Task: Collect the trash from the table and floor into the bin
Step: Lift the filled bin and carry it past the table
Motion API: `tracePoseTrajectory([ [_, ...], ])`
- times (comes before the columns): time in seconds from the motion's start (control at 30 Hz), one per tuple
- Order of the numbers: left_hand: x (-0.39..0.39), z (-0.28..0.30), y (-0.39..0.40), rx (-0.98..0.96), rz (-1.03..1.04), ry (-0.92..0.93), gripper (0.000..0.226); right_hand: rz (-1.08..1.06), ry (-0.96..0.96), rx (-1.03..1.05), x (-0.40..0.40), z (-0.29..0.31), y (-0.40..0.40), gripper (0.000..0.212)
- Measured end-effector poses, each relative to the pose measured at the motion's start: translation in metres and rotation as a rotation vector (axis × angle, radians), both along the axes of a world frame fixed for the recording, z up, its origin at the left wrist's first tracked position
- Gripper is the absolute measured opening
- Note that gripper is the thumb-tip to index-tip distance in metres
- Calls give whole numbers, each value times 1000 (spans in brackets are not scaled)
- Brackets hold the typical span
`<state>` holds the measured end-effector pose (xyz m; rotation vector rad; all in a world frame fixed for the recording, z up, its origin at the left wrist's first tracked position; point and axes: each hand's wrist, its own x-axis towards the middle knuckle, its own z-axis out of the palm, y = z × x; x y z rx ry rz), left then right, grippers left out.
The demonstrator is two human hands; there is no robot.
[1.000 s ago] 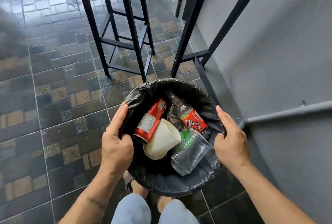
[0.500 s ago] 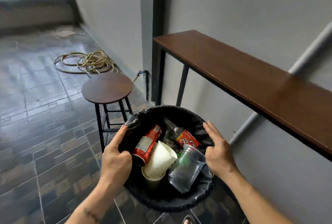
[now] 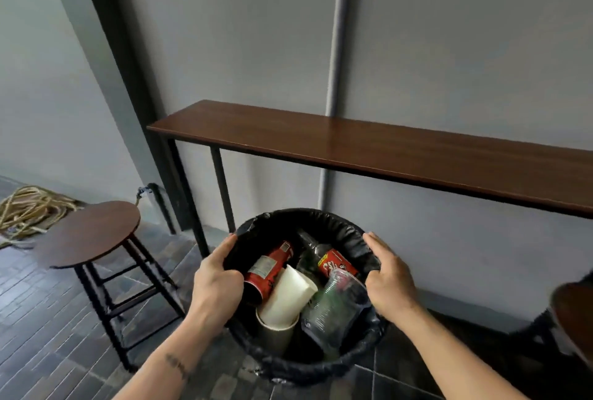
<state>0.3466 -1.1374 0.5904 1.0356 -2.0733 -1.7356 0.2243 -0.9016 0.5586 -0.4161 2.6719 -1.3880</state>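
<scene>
Bin (image 3: 308,364), lined with a black bag, sits at lower centre of the frame, gripped at its rim by both hands: left hand (image 3: 216,284) curled over the left edge, right hand (image 3: 390,281) over the right. Inside lie a red can (image 3: 268,271), white cup (image 3: 287,300), clear cup (image 3: 333,306) and bottle (image 3: 330,260). A long table (image 3: 385,149) crosses behind; a stool (image 3: 93,232) stands at left.

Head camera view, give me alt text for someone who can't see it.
Two bare hands, left hand and right hand, grip opposite rims of a round black-lined bin. It holds a red drink can, white paper cups, a clear plastic cup and a red-labelled bottle, before a long brown wall table.
</scene>
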Motion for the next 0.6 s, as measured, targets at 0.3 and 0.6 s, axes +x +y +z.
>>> tracePoseTrajectory([
  [0.3, -58, 19, 185, 3, -340, 48, 79, -311, -10, -11, 32, 35, 210, 76],
  [0.6, -96, 18, 456, -43, -644, 119, 74, -616, 25, -40, 75, 49, 484, 73],
])
